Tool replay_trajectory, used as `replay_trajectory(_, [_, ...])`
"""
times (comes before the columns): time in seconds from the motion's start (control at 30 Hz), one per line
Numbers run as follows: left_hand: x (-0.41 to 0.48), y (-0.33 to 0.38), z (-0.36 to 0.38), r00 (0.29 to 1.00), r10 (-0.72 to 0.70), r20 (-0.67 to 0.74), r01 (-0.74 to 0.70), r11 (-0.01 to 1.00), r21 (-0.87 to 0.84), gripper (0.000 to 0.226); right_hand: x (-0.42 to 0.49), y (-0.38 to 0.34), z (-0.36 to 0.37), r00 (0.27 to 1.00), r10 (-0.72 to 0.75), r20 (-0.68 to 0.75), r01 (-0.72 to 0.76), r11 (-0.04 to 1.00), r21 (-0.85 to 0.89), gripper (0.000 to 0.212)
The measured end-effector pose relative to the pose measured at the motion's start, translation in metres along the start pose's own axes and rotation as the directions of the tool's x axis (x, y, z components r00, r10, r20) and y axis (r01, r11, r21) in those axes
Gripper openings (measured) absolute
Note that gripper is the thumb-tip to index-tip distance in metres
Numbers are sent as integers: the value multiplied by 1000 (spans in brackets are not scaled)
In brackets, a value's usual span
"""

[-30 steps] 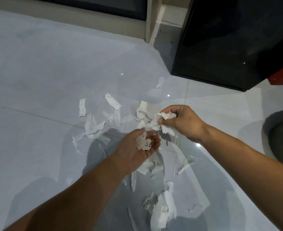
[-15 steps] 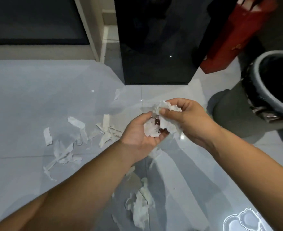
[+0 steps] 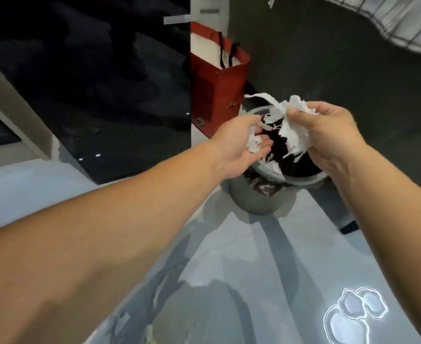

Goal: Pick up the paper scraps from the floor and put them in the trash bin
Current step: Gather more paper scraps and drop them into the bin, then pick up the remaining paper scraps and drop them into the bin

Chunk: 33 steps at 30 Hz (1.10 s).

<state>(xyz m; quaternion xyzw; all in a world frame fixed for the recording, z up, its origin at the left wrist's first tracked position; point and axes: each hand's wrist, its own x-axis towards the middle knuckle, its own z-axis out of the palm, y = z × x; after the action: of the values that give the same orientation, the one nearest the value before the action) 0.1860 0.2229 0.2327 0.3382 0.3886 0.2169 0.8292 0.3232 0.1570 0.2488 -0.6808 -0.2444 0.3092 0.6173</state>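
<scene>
Both my hands hover over the mouth of a grey trash bin (image 3: 259,199) lined with a black bag. My right hand (image 3: 328,130) is closed on a bunch of white paper scraps (image 3: 295,135) that hang down over the opening. My left hand (image 3: 239,145) is palm up with a few smaller paper scraps (image 3: 254,145) resting on its loosely curled fingers. One white scrap (image 3: 274,167) lies at the bin's inner rim below my left hand.
A red paper shopping bag (image 3: 216,88) stands just behind the bin on the left. A glossy black cabinet (image 3: 105,83) fills the left background. A dark wall is on the right and pale cloth (image 3: 403,26) hangs at the top right. Grey floor tile lies below.
The view has swung right from the scraps on the floor to the bin. Both hands carried their scraps over the bin's mouth, and the left hand has loosened.
</scene>
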Motion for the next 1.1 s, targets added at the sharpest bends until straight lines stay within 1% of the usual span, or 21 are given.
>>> replay_trajectory(0.07, [16,-4,18,999,-32,-24,34,997,65,36,18,11,-15,997,25,-77,-33,994,-101,17])
replay_trajectory(0.1, [21,-6,24,999,-46,-21,48,996,77,32,24,18,-20,995,43,-91,-56,988,-142,20])
replay_trajectory(0.17, [30,-10,33,998,-66,6,66,996,64,36,33,28,-28,994,76,-77,-93,967,-237,32])
replay_trajectory(0.23, [32,-10,39,997,-82,17,81,996,25,38,34,32,-31,995,81,-63,-97,941,-323,41])
replay_trajectory(0.27, [34,-12,40,995,-84,43,84,996,14,44,34,33,-34,995,66,-70,-86,937,-338,40])
replay_trajectory(0.33, [37,-14,42,994,-65,87,64,998,10,68,33,34,-38,996,29,-90,-56,944,-326,36])
replay_trajectory(0.4, [42,-15,40,994,-28,108,29,999,-12,79,28,34,-41,996,9,-91,-38,945,-324,33])
replay_trajectory(0.5, [46,-18,32,993,11,116,-6,999,-44,77,18,34,-40,994,-46,-94,6,922,-388,28])
replay_trajectory(0.6, [29,-18,19,989,76,129,-65,994,-86,61,3,34,-30,979,-177,-101,115,889,-443,22])
replay_trajectory(0.67, [13,-15,-4,989,124,82,-117,990,-81,51,-16,32,-16,959,-280,-48,233,870,-435,19])
replay_trajectory(0.7, [4,-14,-24,988,149,35,-147,987,-60,47,-29,33,-3,951,-310,11,286,864,-413,17])
replay_trajectory(0.73, [-5,-13,-46,986,169,-19,-169,985,-40,44,-40,36,9,943,-322,83,327,855,-402,15])
replay_trajectory(0.8, [-25,-18,-100,972,181,-151,-179,984,24,39,-63,51,38,921,-267,282,364,849,-382,10])
replay_trajectory(0.87, [-50,-35,-169,943,135,-306,-115,990,84,36,-81,78,75,853,-140,503,362,853,-376,12])
replay_trajectory(0.93, [-83,-58,-236,895,48,-444,-8,996,90,32,-95,113,109,748,52,661,342,824,-452,19])
replay_trajectory(1.0, [-121,-83,-295,817,10,-576,35,997,67,25,-110,148,142,624,237,744,360,759,-543,29])
replay_trajectory(1.07, [-159,-106,-344,724,38,-689,38,995,95,18,-122,179,179,505,339,793,429,699,-572,37])
replay_trajectory(1.1, [-168,-115,-358,691,63,-720,24,994,111,16,-124,188,189,474,370,799,444,683,-580,39])
